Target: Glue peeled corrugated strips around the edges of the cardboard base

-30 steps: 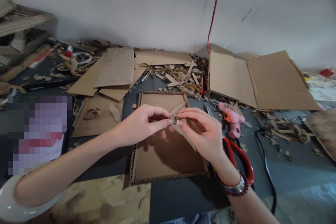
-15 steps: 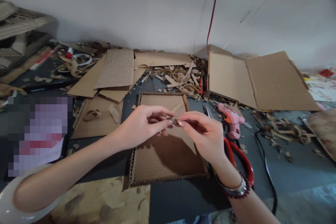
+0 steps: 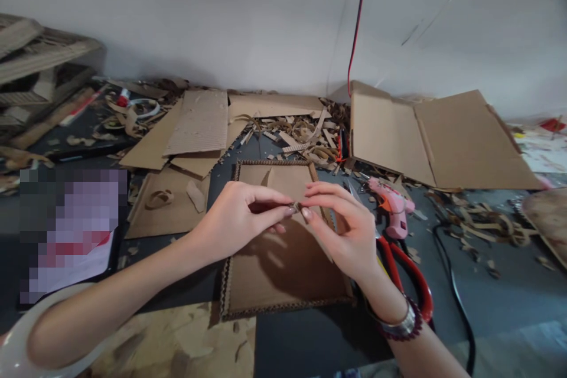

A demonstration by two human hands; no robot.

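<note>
My left hand [image 3: 241, 212] pinches a small rolled-looking bit of cardboard strip [image 3: 295, 207] between thumb and fingers. At the bit's right end, the thumb and index fingertip of my right hand [image 3: 348, 230] close on it, while the other fingers are lifted. The fingers cover most of the bit. Directly beneath both hands lies a rectangular cardboard panel [image 3: 283, 283] edged with a raised corrugated border. A loose, pale cardboard piece [image 3: 280, 177] shows on the panel behind my fingers.
Right of the panel lie red-handled scissors [image 3: 414, 277] and a pink glue gun [image 3: 392, 207]. A black cable [image 3: 456, 301] runs down the right side. Cardboard scraps [image 3: 310, 136] heap along the wall, beside a folded cardboard sheet [image 3: 473, 142]. A phone [image 3: 84, 236] is at left.
The right fingers have spread and lifted somewhat around the cardboard bit, and the left fingers have shifted slightly. The whole view has moved a little.
</note>
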